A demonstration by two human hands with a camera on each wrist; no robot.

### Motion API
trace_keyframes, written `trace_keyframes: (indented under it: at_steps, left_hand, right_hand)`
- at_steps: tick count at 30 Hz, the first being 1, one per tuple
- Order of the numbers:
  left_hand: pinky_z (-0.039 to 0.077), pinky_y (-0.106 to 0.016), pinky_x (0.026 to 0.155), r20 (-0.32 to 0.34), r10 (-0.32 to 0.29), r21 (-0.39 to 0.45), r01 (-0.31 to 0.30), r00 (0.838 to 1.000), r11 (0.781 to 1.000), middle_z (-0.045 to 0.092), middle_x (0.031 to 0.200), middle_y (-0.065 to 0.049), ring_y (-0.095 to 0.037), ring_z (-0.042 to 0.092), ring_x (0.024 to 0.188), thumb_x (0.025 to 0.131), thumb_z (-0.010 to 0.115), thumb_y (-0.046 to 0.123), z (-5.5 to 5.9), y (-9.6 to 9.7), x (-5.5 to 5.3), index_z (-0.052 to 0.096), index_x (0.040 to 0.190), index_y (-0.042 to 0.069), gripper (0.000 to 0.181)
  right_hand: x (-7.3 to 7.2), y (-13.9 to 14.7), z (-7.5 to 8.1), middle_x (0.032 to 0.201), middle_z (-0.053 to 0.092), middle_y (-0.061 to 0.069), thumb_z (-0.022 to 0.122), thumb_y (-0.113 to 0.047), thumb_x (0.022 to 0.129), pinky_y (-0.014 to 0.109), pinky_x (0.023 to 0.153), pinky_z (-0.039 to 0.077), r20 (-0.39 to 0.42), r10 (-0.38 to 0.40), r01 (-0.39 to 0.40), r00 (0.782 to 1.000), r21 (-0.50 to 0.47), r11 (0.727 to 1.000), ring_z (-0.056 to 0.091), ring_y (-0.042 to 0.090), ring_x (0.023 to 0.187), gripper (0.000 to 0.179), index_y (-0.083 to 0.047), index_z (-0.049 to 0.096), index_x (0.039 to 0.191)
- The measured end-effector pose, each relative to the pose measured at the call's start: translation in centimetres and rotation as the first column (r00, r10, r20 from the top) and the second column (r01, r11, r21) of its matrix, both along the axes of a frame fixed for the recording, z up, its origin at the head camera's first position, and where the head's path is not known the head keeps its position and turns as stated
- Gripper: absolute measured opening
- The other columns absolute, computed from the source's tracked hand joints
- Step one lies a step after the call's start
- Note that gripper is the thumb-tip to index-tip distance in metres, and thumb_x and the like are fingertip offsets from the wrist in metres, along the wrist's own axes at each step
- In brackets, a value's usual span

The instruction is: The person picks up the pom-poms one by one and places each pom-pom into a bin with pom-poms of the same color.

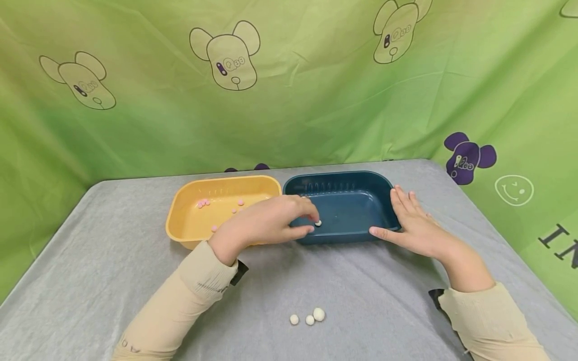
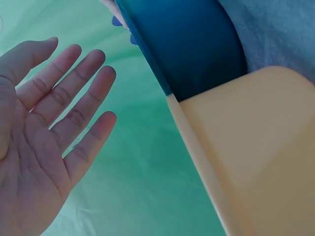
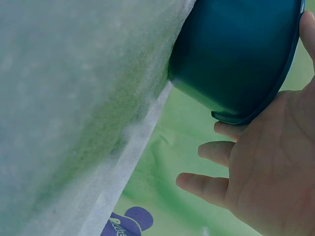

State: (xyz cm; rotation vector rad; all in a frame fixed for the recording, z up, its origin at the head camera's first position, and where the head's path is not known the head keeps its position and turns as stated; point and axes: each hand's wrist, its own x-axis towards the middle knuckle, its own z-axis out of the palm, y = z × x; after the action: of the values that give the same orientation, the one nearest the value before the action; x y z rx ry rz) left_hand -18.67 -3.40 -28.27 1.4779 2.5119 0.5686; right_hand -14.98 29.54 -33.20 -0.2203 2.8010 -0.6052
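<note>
My left hand (image 1: 275, 218) reaches over the left end of a dark blue plastic basin (image 1: 356, 229), its fingers loose and spread in the left wrist view. Just beside its fingertips, inside the basin, is a small white ball (image 1: 318, 223); whether it lies on the floor or is in the air I cannot tell. Against the basin's right end rests my right hand (image 1: 417, 228), with straight fingers along the side and the thumb at the front rim. A yellow basin (image 1: 178, 210) stands under my left forearm, holding several small pink balls (image 1: 204, 203), partly hidden by the arm.
On the grey cloth-covered table (image 1: 361, 286), three white balls (image 1: 309, 320) of differing size lie near the front. Both basins stand side by side, touching. Behind the table hangs a green curtain (image 1: 307, 110) with cartoon prints.
</note>
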Motion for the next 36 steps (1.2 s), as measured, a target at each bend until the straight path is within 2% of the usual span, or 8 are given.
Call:
trace_keyframes:
  at_steps: [8, 12, 17, 20, 24, 27, 36]
  left_hand:
    - [0.051, -0.027, 0.097, -0.016, -0.055, 0.011, 0.055, 0.998, 0.998, 0.07, 0.115, -0.001, -0.012, 0.063, 0.108, 0.1, 0.06, 0.019, 0.1, 0.2, 0.9, 0.069, 0.117, 0.01, 0.022]
    - [0.051, -0.026, 0.098, -0.035, -0.095, -0.013, 0.094, 0.995, 0.995, 0.07, 0.115, -0.003, -0.015, 0.063, 0.109, 0.1, 0.059, 0.021, -0.1, 0.6, 1.5, 0.069, 0.117, 0.008, 0.024]
    - [0.05, -0.023, 0.098, -0.048, -0.114, -0.045, 0.112, 0.992, 0.993, 0.07, 0.114, 0.0, -0.013, 0.062, 0.109, 0.1, 0.06, 0.023, -0.2, 0.8, 2.2, 0.069, 0.117, 0.01, 0.023]
    - [0.048, -0.023, 0.103, -0.047, -0.125, -0.062, 0.122, 0.991, 0.991, 0.07, 0.115, 0.001, -0.014, 0.061, 0.118, 0.1, 0.06, 0.023, -0.5, 0.9, 2.6, 0.07, 0.117, 0.011, 0.023]
    - [0.047, -0.023, 0.105, -0.034, -0.146, -0.089, 0.142, 0.989, 0.986, 0.07, 0.117, 0.001, -0.013, 0.06, 0.122, 0.1, 0.059, 0.024, -0.7, 1.1, 3.1, 0.07, 0.119, 0.01, 0.025]
    - [0.049, -0.021, 0.099, -0.022, -0.177, -0.104, 0.174, 0.984, 0.979, 0.069, 0.116, 0.0, -0.012, 0.06, 0.112, 0.101, 0.058, 0.023, -0.9, 1.2, 3.6, 0.069, 0.12, 0.009, 0.026]
    - [0.048, -0.015, 0.093, 0.003, -0.228, -0.142, 0.226, 0.974, 0.964, 0.068, 0.113, 0.004, -0.006, 0.059, 0.106, 0.1, 0.06, 0.024, -1.8, 1.7, 4.6, 0.069, 0.12, 0.013, 0.025]
  right_hand:
    - [0.0, 0.0, 0.0, 0.164, -0.024, 0.014, 0.055, -0.067, 0.091, 0.083, 0.107, 0.003, 0.001, 0.001, -0.001, 1.0, -0.003, 1.0, -0.024, 0.045, 0.148, 0.114, -0.004, -0.014, 0.157]
    - [0.0, 0.1, 0.0, 0.164, -0.025, 0.014, 0.055, -0.067, 0.091, 0.082, 0.107, 0.003, 0.002, 0.002, -0.002, 1.0, -0.004, 1.0, -0.024, 0.045, 0.148, 0.114, -0.004, -0.015, 0.157]
    - [0.0, 0.0, 0.0, 0.164, -0.024, 0.015, 0.055, -0.067, 0.091, 0.082, 0.107, 0.003, 0.001, 0.001, -0.001, 1.0, -0.004, 1.0, -0.024, 0.045, 0.148, 0.114, -0.004, -0.015, 0.157]
    - [0.0, 0.0, 0.0, 0.163, -0.024, 0.015, 0.055, -0.067, 0.091, 0.082, 0.107, 0.003, 0.0, -0.003, 0.003, 1.0, -0.003, 1.0, -0.024, 0.045, 0.148, 0.114, -0.004, -0.015, 0.156]
    - [0.0, 0.0, 0.0, 0.163, -0.025, 0.014, 0.055, -0.067, 0.091, 0.082, 0.107, 0.003, 0.0, -0.006, 0.006, 1.0, -0.003, 1.0, -0.024, 0.045, 0.148, 0.115, -0.004, -0.015, 0.156]
    - [0.0, 0.0, 0.0, 0.163, -0.025, 0.014, 0.055, -0.067, 0.091, 0.082, 0.107, 0.002, 0.001, -0.006, 0.006, 1.0, -0.004, 1.0, -0.024, 0.045, 0.148, 0.115, -0.004, -0.015, 0.156]
    - [-0.2, 0.0, -0.1, 0.164, -0.024, 0.016, 0.055, -0.068, 0.091, 0.083, 0.107, 0.003, 0.001, -0.006, 0.006, 1.0, 0.004, 1.0, -0.023, 0.047, 0.148, 0.115, -0.003, -0.014, 0.157]
